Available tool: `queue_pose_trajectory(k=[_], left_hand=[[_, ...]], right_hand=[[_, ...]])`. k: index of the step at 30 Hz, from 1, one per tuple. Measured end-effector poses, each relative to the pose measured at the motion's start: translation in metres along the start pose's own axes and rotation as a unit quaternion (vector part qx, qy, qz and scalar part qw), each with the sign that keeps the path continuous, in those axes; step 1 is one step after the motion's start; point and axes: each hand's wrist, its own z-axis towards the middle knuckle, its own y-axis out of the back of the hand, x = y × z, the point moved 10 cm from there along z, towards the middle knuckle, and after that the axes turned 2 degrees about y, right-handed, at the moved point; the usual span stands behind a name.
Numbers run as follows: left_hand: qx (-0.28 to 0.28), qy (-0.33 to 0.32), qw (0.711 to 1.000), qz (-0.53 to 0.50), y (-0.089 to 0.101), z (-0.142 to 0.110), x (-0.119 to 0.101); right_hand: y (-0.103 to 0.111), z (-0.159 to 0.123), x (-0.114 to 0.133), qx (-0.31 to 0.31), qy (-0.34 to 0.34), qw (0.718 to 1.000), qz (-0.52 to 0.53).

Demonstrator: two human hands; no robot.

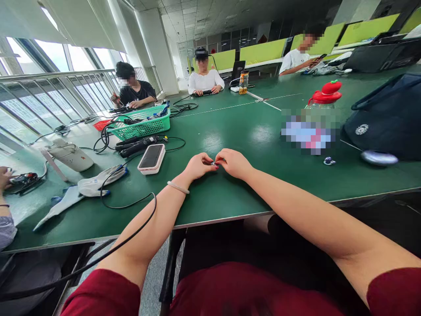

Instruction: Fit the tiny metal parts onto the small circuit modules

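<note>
My left hand (199, 166) and my right hand (233, 163) meet just above the green table (210, 199), fingertips close together. Between them is a small silvery, dark-flecked piece (213, 163), too small and too covered by fingers to name. Thumb and fingers of my left hand pinch it from the left. On its right side the fingers of my right hand are closed against it, and their tips are partly hidden. A white phone-shaped device with a dark panel (151, 158) lies to the left of my left hand.
White-and-blue gloves (95, 183) and a beige container (70, 156) are at left. A green basket (141, 125) holds cables. A black cable (153, 210) crosses my left forearm. At right are a red-lidded jar (324, 98), a dark bag (388, 118) and a mouse-like object (379, 158). Several people sit around.
</note>
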Motion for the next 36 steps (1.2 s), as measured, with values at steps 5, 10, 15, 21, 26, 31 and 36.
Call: queue_pose_trajectory(k=[5, 10, 15, 21, 26, 31, 36], left_hand=[[0.004, -0.006, 1.0, -0.013, -0.001, -0.001, -0.002], [-0.011, 0.0, 1.0, -0.026, 0.003, -0.001, -0.003], [-0.03, 0.019, 0.996, -0.083, 0.006, -0.004, -0.007], [-0.007, 0.05, 0.991, -0.127, 0.0, -0.008, -0.007], [0.006, 0.068, 0.99, -0.123, -0.006, -0.01, -0.009], [-0.058, 0.075, 0.996, -0.001, 0.018, -0.008, -0.009], [-0.216, 0.11, 0.947, 0.211, 0.1, -0.017, -0.009]], right_hand=[[0.0, -0.001, 0.0, 0.0, 0.004, 1.0, 0.005], [0.004, 0.0, -0.003, -0.006, -0.005, 1.0, 0.016], [0.004, 0.0, -0.017, -0.006, -0.046, 0.999, 0.011], [0.001, -0.002, -0.009, 0.004, -0.023, 1.0, -0.005], [0.0, -0.002, 0.004, 0.003, 0.01, 0.999, -0.033], [0.002, -0.002, -0.001, 0.001, -0.008, 0.999, -0.034], [0.005, -0.003, -0.015, 0.008, -0.062, 0.998, -0.019]])
